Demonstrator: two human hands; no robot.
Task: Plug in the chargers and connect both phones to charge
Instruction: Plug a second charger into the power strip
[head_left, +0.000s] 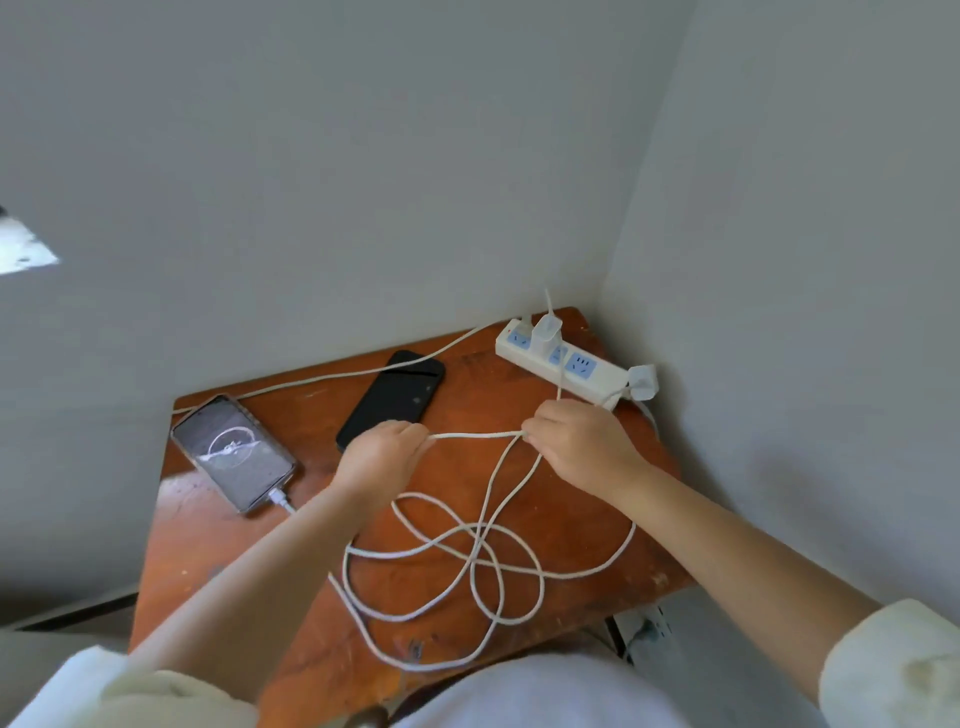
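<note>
A white power strip (563, 366) lies at the table's far right corner with a white charger (548, 330) plugged into it. A second white charger (643, 382) sits by the strip's near end. The clear-cased phone (234, 452) at the left has a lit screen and a white cable in its bottom port. A black phone (395, 397) lies face down in the middle. My left hand (382, 454) and my right hand (576, 441) both pinch a white cable (475, 435) stretched taut between them; its slack lies in tangled loops on the table.
The small reddish wooden table (571, 499) stands in a corner between two grey walls. Another white cord (363, 371) runs along the back edge from the strip to the left. Cable loops (467, 561) cover the near half of the table.
</note>
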